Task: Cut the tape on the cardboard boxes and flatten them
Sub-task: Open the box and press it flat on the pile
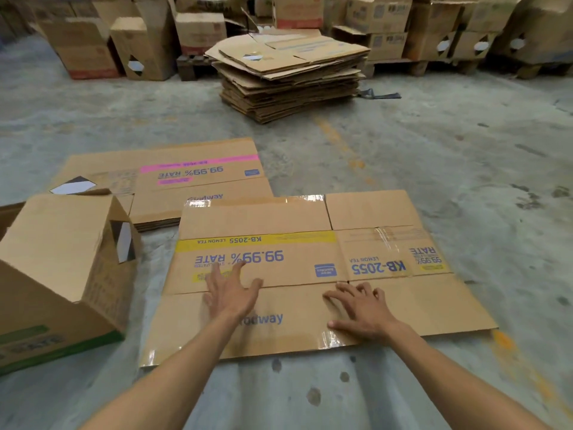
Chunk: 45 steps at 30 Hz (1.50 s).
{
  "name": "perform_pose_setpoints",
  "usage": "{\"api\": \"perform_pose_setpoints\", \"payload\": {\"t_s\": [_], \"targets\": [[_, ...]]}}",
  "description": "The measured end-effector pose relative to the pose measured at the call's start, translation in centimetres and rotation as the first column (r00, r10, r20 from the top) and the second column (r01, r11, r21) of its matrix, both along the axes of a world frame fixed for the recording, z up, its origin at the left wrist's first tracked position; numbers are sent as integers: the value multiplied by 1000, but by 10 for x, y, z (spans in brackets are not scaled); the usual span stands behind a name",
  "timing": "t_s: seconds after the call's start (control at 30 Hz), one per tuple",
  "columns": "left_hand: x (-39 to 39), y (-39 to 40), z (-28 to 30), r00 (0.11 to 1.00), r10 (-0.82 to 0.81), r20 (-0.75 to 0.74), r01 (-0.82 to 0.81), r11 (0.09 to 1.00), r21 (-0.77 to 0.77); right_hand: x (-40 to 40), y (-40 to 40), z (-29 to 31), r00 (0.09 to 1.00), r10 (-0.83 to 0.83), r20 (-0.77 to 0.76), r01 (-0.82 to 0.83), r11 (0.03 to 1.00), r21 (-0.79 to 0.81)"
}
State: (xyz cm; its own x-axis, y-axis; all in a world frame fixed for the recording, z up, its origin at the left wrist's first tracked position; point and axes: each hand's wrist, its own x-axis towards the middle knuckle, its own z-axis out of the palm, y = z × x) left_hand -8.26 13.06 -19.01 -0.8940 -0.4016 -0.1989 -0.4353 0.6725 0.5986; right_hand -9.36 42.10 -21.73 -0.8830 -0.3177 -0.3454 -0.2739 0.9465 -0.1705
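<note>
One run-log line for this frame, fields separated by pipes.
stage: flattening | left hand: open, on yellow-banded flattened box | right hand: open, pressing same box | upright box: left, not flattened

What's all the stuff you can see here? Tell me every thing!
yellow-striped flattened box: one, brown, on the floor under both hands
pink-striped flattened box: one, brown, on a thin pile behind it to the left
upright box: one, brown with a green band, near left, not yet flattened
stack of flattened cardboard: one tall pile, brown, middle far
standing boxes: many, brown, along the back
floor: grey concrete with faded yellow marks
left hand: open, fingers spread over the print
right hand: open, flat on the near flap
</note>
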Motion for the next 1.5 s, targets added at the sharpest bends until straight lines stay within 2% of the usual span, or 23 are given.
{"api": "perform_pose_setpoints", "payload": {"t_s": [0.07, 0.13, 0.17, 0.33, 0.43, 0.53, 0.6, 0.67, 0.77, 0.9, 1.17, 1.2, 1.3, 1.4, 1.5], "targets": [[-12, 7, -14, 967, -187, 174, 212, 967, -141, -11, 2, 3, 996, -86, -30, 81, 987, -138], [-22, 11, -28, 922, -258, 289, 330, 914, -236, -33, 3, 2, 969, -238, -60, 216, 944, -249], [-26, 10, -35, 910, -273, 312, 358, 898, -257, -46, 5, 1, 957, -277, -80, 250, 935, -250], [-32, -5, -69, 920, -339, 196, 391, 830, -398, -85, 13, -23, 973, -227, -48, 223, 972, -73], [-28, -4, -79, 935, -326, 142, 353, 803, -481, -83, 13, -44, 960, -218, -175, 217, 976, -22], [-34, -4, -73, 943, -299, 147, 332, 815, -475, -88, 13, -44, 962, -228, -152, 223, 974, -45], [-56, -1, -59, 952, -283, 120, 304, 808, -504, -106, 13, -34, 963, -193, -187, 187, 981, -46], [-84, 5, -49, 938, -306, 165, 347, 793, -500, -126, 15, -26, 964, -139, -225, 140, 990, -10], [-98, 14, -64, 914, -339, 224, 405, 810, -425, -136, 17, -36, 972, -146, -187, 149, 989, 5], [-86, 17, -84, 935, -333, 120, 349, 810, -471, -133, 20, -55, 955, -165, -246, 166, 986, -17], [-93, 15, -68, 901, -329, 282, 414, 844, -341, -127, 22, -50, 946, -189, -264, 183, 982, -50], [-89, 9, -64, 905, -312, 289, 401, 852, -337, -125, 28, -48, 940, -212, -267, 203, 977, -61], [-67, -21, -62, 961, -129, 246, 205, 926, -317, -119, 56, -47, 919, -263, -295, 267, 963, -26], [-52, -37, -67, 945, -126, 303, 224, 922, -317, -118, 63, -52, 940, -269, -211, 272, 962, -15], [-54, -40, -68, 958, -142, 251, 212, 936, -282, -121, 67, -50, 926, -309, -216, 284, 949, -138]]}}
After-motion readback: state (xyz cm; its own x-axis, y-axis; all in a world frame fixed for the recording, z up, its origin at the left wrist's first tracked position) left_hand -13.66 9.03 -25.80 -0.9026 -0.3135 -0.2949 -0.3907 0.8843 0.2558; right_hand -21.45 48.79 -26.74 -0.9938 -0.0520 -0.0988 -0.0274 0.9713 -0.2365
